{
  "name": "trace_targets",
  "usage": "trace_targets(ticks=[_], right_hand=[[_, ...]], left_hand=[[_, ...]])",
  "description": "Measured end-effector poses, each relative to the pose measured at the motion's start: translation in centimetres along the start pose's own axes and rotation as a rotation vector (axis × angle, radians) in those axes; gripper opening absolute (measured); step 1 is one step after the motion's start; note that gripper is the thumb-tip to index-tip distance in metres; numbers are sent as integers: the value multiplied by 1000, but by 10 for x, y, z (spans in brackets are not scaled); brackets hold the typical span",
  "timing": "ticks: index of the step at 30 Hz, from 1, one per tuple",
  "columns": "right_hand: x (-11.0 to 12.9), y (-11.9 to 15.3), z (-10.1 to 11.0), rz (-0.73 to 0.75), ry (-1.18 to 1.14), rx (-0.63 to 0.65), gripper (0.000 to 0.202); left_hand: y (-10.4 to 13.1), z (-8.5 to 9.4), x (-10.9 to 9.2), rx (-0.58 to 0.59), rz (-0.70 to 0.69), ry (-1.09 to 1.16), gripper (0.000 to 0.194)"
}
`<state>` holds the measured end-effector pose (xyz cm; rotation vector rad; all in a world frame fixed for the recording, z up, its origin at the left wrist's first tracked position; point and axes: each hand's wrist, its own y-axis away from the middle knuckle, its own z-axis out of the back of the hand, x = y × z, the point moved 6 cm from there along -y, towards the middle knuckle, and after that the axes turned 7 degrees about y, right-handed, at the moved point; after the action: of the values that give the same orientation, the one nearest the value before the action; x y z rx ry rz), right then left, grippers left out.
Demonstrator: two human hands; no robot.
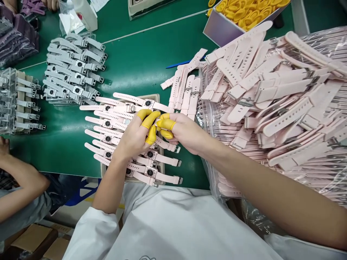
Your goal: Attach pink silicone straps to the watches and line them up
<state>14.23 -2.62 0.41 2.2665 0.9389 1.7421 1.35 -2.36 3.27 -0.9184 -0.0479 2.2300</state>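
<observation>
Left hand [135, 139] and right hand [181, 131] closed fingertip to fingertip on a small piece, hardly visible, directly above the pink watches [130, 144]; long axes left-right across the table [135, 65]; loose straps [271, 94] nearer the right.

Bright, even overhead light; soft shadows only. Glare on plastic bag [320, 169] at right. Wide-angle bend at edges. Sharp centre, slight blur at hands [159, 131].
</observation>
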Motion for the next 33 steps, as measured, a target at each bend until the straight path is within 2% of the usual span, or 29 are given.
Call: trace_targets(ticks=[3,7,11,15,17,19,21,24,28,31,33], right_hand=[[-4,-1,-1,-24,9,8,23],[-1,-1,-5,18,-19,46,24],[11,2,-7,166,35,69,30],[28,8,0,419,328,-18,28],[31,9,2,458,521,-33,25],[29,10,0,428,701,-12,28],[27,11,-4,398,871,15,32],[23,18,-18,437,1082,149,36],[14,29,-37,500,1134,428,44],[12,29,-37,485,1154,442,63],[11,26,-33,469,1208,396,65]], left_hand=[[1,1,0,16,28,-24,40],[1,6,-2,1,22,146,40],[-1,15,-5,-73,-9,238,46],[2,41,-3,-168,11,129,50],[8,61,2,-177,70,51,50],[18,83,8,-153,158,-70,44],[31,102,10,-80,222,-251,33],[54,119,-1,62,197,-469,27],[95,137,-29,156,148,-422,33],[128,148,-40,214,238,-371,35],[149,148,-37,312,323,-328,38]])
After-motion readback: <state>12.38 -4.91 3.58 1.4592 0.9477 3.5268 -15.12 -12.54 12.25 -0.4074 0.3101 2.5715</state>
